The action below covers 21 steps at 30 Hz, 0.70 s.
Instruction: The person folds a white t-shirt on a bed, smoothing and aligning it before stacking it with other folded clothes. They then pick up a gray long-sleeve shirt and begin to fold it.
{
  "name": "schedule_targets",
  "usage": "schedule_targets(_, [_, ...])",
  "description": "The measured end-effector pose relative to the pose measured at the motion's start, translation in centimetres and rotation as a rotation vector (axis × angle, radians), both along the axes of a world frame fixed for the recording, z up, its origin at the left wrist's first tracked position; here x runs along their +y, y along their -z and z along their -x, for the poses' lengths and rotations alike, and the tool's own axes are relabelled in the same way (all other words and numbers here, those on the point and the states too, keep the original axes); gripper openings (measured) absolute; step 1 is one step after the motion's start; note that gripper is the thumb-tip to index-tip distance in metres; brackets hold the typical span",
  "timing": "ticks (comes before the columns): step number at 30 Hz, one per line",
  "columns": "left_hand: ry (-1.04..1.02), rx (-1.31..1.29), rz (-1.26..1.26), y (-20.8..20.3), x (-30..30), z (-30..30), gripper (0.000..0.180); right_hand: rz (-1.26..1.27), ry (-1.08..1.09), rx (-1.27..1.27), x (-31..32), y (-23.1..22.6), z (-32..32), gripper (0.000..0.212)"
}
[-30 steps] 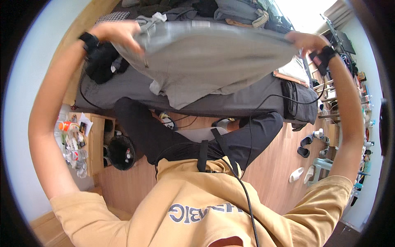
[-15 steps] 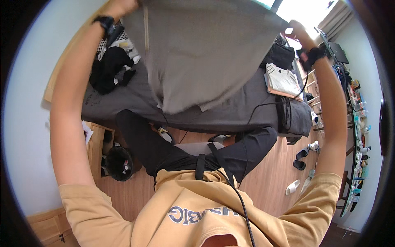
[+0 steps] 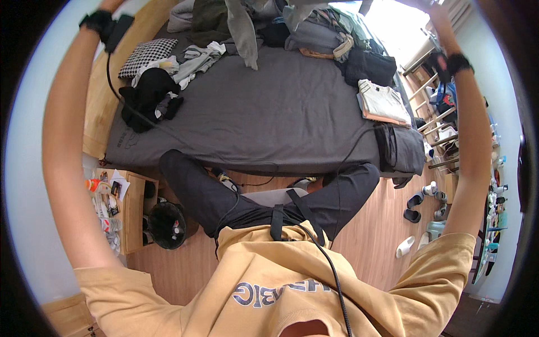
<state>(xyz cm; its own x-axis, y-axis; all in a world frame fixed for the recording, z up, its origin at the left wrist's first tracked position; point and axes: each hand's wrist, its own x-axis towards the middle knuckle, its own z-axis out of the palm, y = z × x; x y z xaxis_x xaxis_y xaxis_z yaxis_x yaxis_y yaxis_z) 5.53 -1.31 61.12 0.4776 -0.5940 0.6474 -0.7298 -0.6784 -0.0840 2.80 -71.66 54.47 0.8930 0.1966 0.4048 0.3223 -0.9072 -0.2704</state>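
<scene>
Raised at the upper left, my left hand [image 3: 114, 4] is cut off by the top edge, so its fingers are hidden. My right hand [image 3: 439, 16] is up at the upper right, its fingers closed at the picture's edge, where a strip of grey cloth runs to it. This cloth belongs to a grey garment [image 3: 242, 36] held in the air; only its lower ends dangle into view above the bed, and the rest is out of the picture. Both wrists wear black bands with small devices.
Below lies a bed with a dark grey sheet [image 3: 269, 106]. Black clothing [image 3: 150, 98] and a checked pillow [image 3: 147, 56] lie left; folded white shirts [image 3: 384, 101] and dark folded trousers [image 3: 401, 147] right. Cables cross my legs. A black bin [image 3: 167, 224] stands by a wooden cabinet [image 3: 132, 213].
Both hands have moved up and outward. The grey garment, which was spread across the view over the bed, has swung up and away, uncovering the sheet and a clothes pile at the far side.
</scene>
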Motion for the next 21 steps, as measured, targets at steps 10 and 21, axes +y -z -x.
schedule_targets(10, [-0.194, 0.954, -0.65, 37.0, -5.7, 10.7, 0.03, 0.373, -0.473, 0.761, 3.6, 32.7, 10.1, 0.033])
schedule_targets(21, [-0.403, 1.479, -0.529, 54.3, -6.5, 12.6, 0.05, 0.3, -0.383, 1.323, 7.2, 49.7, 13.9, 0.049])
